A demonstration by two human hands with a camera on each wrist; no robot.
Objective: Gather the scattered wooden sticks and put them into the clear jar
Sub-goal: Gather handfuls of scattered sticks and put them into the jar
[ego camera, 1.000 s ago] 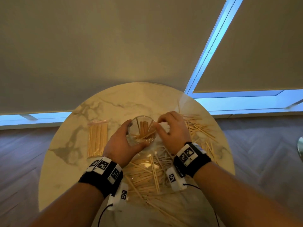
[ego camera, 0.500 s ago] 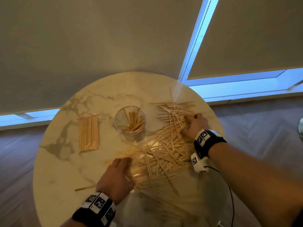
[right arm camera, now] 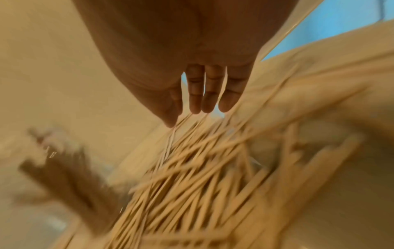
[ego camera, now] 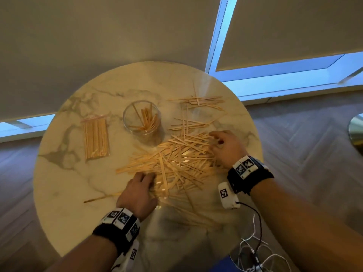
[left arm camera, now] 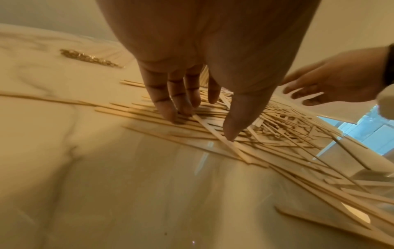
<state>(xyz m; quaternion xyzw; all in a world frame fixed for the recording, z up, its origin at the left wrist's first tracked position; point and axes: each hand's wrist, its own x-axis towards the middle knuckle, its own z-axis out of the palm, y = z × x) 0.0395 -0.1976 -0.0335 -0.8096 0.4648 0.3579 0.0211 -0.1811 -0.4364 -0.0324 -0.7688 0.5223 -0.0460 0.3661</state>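
Wooden sticks (ego camera: 176, 160) are lying in a loose crisscrossed pile mid-table, right of and nearer than the clear jar (ego camera: 141, 118), which is already holding a few. Left hand (ego camera: 138, 191) is pressing straight fingers onto the pile's near-left edge; right hand (ego camera: 225, 147) is reaching in at the right edge, fingers extended, gripping nothing. Sticks look light, stiff, thin, likely slippery on the marble table (ego camera: 64, 193) — best raked parallel and pinched mid-length as a bundle

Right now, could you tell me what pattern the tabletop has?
Cream marble with grey veins on the tabletop, clearest in the head view.
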